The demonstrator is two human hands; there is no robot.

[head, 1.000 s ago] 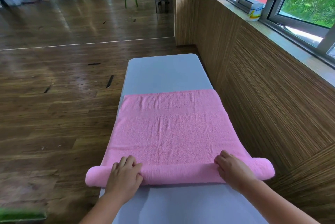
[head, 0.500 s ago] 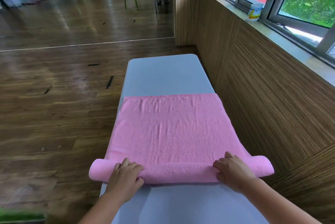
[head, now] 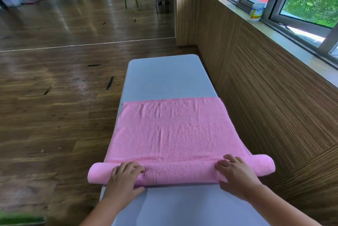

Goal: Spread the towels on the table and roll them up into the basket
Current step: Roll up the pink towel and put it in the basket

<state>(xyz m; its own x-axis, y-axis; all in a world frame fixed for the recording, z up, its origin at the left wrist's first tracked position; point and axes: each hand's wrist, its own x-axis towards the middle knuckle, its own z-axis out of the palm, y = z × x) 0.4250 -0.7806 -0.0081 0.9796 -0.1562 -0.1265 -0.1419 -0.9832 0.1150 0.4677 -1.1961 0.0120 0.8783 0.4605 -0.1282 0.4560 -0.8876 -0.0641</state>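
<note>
Flat along the grey table (head: 164, 79) lay a pink towel (head: 172, 130), its near end already wound into a thick roll (head: 181, 171) that ran across the table's full width and stuck out past both long edges. Both hands rested on top of that roll, palms down. The left hand (head: 124, 180) sat near the roll's left end, fingers curled loosely over the crest and thumb tucked against the near face; its grip was a light press rather than a pinch. The right hand (head: 236, 174) sat towards the right end, fingers spread and laid over the cloth, likewise pressing without closing round it. The unrolled part stretched away from the person, lightly creased, ending about halfway up the table. A wood-panelled wall (head: 274, 97) ran just beside the table's right edge, and dark plank floor (head: 54, 107) lay to the left.
</note>
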